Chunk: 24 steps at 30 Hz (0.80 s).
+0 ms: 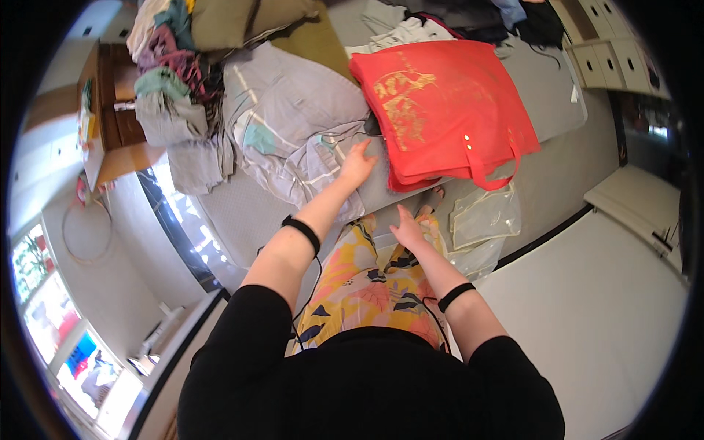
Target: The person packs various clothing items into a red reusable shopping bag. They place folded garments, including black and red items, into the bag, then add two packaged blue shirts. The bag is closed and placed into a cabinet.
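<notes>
My left hand (360,163) is over the near edge of the mattress, between a light grey garment and a red bag, its fingers apart and nothing in them. The grey garment (297,102), with white stripes and teal patches, lies spread and crumpled to its left. A large red fabric bag (445,110) with gold print lies flat to its right, its handle loop hanging over the mattress edge. In front of my legs, my right hand (408,228) hangs in the air below the mattress edge, empty, with fingers apart.
Folded grey clothes (170,118) and a heap of coloured clothes (168,55) lie at the far left beside cushions (225,25). Dark clothes (467,19) lie beyond the bag. Clear plastic bags (487,214) lie on the floor, right. A white surface (583,324) stands at the right.
</notes>
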### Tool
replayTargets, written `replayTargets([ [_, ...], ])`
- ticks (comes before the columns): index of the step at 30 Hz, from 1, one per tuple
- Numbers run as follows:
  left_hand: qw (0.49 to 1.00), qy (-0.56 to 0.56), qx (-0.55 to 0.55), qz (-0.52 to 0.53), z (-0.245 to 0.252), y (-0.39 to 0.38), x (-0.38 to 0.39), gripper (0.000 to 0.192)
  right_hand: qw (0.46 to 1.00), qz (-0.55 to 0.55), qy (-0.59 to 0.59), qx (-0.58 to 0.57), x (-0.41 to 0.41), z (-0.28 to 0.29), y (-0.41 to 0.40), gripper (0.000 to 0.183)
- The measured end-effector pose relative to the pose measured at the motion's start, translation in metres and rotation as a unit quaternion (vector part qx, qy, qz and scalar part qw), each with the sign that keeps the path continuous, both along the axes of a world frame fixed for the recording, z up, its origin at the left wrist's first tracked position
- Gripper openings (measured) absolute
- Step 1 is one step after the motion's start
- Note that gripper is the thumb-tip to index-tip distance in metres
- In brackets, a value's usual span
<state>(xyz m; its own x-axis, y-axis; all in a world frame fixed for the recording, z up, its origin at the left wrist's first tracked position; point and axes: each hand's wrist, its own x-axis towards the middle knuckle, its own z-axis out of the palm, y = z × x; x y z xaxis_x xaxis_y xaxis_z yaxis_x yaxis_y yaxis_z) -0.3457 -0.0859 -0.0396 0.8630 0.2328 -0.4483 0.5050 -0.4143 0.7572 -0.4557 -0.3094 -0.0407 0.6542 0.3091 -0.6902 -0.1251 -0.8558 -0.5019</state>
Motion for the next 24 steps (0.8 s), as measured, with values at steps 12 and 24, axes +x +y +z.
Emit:
replayTargets([
  [12,0.993,-0.017,0.079,-0.087,-0.013,-0.013,0.046,0.023,0.995,-0.083,0.052,0.034,0.05,0.005,0.009,0.06],
  [24,0.975,-0.025,0.107,-0.194,-0.015,0.0,0.033,0.017,0.953,-0.219,0.165,0.131,0.042,0.017,0.044,0.054],
])
